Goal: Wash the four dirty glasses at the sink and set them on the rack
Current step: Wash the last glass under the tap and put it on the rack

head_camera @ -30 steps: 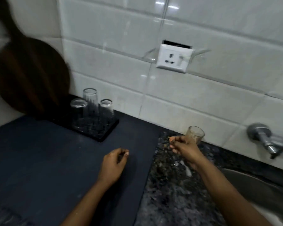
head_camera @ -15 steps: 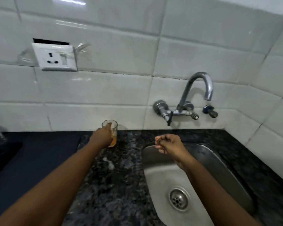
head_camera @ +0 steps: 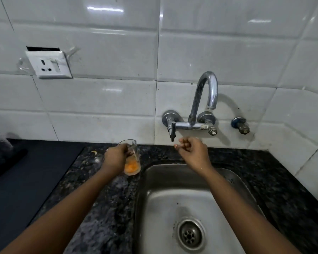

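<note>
Left of the sink, on the tabletop, left hand grips a glass holding orange residue; right hand, loosely curled and empty, hovers below the tap lever.

Clear glass with orange residue; brushed steel sink, dull; polished chrome tap; speckled black granite worktop; glossy white wall tiles; white plastic socket.
</note>
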